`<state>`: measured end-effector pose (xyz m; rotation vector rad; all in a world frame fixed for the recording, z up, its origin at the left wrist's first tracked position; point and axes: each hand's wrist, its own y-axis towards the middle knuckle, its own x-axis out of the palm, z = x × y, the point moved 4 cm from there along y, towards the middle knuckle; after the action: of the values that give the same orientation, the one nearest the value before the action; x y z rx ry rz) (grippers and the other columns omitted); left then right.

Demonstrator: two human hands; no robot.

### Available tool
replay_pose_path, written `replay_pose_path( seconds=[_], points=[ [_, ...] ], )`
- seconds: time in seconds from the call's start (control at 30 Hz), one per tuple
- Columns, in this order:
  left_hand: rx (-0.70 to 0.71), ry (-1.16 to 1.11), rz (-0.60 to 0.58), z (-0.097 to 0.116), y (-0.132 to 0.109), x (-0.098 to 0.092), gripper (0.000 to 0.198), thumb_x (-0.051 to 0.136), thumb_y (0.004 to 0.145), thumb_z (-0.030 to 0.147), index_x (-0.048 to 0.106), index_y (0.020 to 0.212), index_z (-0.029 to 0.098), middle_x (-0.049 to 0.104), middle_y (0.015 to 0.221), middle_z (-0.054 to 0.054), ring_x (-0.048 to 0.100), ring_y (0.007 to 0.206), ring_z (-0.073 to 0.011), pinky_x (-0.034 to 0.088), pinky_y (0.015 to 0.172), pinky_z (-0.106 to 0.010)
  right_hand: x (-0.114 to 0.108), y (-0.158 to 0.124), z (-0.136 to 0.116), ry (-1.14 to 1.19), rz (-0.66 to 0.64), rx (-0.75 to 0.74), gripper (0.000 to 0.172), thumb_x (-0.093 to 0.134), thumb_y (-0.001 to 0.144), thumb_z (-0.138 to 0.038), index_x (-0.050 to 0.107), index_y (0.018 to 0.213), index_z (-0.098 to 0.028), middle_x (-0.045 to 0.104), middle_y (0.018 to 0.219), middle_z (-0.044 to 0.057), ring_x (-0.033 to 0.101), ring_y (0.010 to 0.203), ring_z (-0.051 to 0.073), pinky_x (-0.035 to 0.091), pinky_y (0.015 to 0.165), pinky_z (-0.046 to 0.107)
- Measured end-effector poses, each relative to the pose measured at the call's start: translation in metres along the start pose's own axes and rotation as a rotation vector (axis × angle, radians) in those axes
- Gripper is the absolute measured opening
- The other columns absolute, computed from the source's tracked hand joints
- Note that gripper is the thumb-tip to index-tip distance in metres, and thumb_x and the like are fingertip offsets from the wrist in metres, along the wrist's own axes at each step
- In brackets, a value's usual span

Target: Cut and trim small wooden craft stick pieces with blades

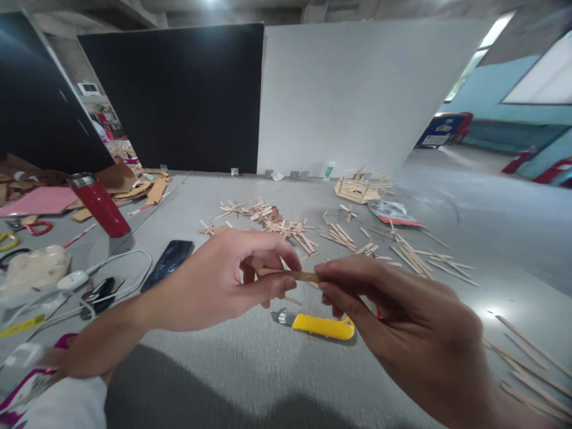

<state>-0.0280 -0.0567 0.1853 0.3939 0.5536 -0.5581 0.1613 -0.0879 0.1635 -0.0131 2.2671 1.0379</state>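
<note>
Both my hands meet above the grey table [250,369] and pinch one thin wooden stick [300,276] between them. My left hand [223,280] grips its left end with thumb and fingers closed. My right hand [402,322] pinches the right end, fingers curled. A yellow utility knife [319,325] lies on the table just under the hands. Behind them many loose wooden sticks [286,226] are scattered across the table.
A red bottle [100,204] stands at the left, near a dark phone [168,261], white cables [111,274] and cardboard scraps [134,187]. A small stick-built frame [361,186] sits at the back. More long sticks [531,369] lie at the right edge.
</note>
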Motion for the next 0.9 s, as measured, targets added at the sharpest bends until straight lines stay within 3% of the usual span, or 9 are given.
replay_pose_path(
  seconds=[0.3, 0.53, 0.9],
  points=[
    [-0.048, -0.099, -0.080, 0.0004, 0.0007, 0.0025, 0.015, 0.057, 0.099, 0.025, 0.069, 0.095, 0.017, 0.073, 0.075, 0.001, 0.065, 0.062, -0.0071, 0.046, 0.056, -0.015, 0.0001, 0.0015, -0.0024, -0.022, 0.007, -0.049, 0.018, 0.066, 0.092, -0.011, 0.063, 0.099, -0.027, 0.070, 0.083, -0.009, 0.063, 0.066, 0.003, 0.051, 0.067, 0.014],
    [-0.089, -0.194, -0.135, -0.0021, 0.0014, 0.0056, 0.024, 0.055, 0.101, 0.035, 0.069, 0.098, 0.016, 0.073, 0.074, -0.001, 0.065, 0.059, -0.0085, 0.043, 0.050, -0.016, 0.0016, 0.0022, -0.0019, -0.025, 0.011, -0.079, 0.017, 0.065, 0.093, -0.011, 0.063, 0.100, -0.025, 0.070, 0.084, -0.008, 0.064, 0.068, 0.003, 0.051, 0.065, 0.014],
    [-0.175, -0.315, -0.214, -0.0055, -0.0001, 0.0072, 0.023, 0.057, 0.100, 0.037, 0.069, 0.100, 0.017, 0.073, 0.079, -0.002, 0.067, 0.064, -0.0106, 0.045, 0.048, -0.016, 0.0006, -0.0026, -0.0049, -0.035, 0.028, -0.173, 0.020, 0.065, 0.091, -0.004, 0.062, 0.096, -0.023, 0.070, 0.096, 0.000, 0.069, 0.082, 0.009, 0.055, 0.069, 0.019]
  ],
)
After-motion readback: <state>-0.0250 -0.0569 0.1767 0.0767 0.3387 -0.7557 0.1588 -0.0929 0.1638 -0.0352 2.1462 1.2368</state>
